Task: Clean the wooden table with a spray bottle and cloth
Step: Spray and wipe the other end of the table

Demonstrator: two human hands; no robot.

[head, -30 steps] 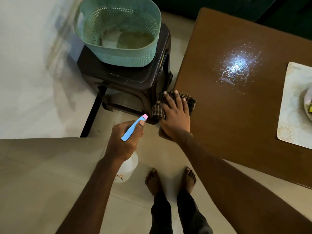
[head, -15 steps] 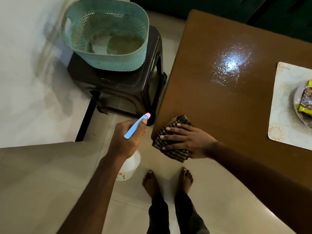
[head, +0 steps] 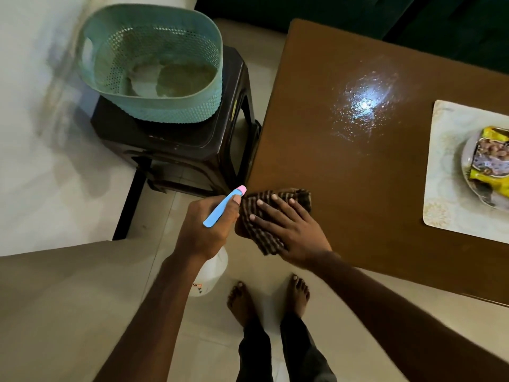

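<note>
Plainly, the right hand (head: 292,232) lies flat, fingers spread and straight, on the striped cloth (head: 263,239). It presses the cloth onto the corner of the wooden surface (head: 358,205) nearest the person, and the cloth's lower end reaches the near edge under the palm. Just beside it, close against the cloth's left side, the left hand (head: 209,230) is curled round the neck of the spray bottle (head: 210,271). The bottle's blue-and-pink head points toward the corner and its white body hangs below the fist, off the surface.

The step in hand looks like wiping, and I judge this corner to be only its start. To do it well, the palm should bear down evenly and draw the cloth in long, overlapping strokes. The loose end is best gathered under the fingers so it does not drag over the edge.

Well beyond the right hand's fingertips a wet patch (head: 363,106) glistens, unwiped, and the strokes should reach it before it dries. Further to the right of that hand lies a placemat (head: 446,188) bearing a plate (head: 466,164) with a packet on it. Wiping should stop short of the mat, or the mat should be lifted.

Beyond the left hand, a teal basket (head: 154,111) sits on a dark stool (head: 179,153), just beside the surface. The idle bottle is best held aimed away from the plate.
</note>
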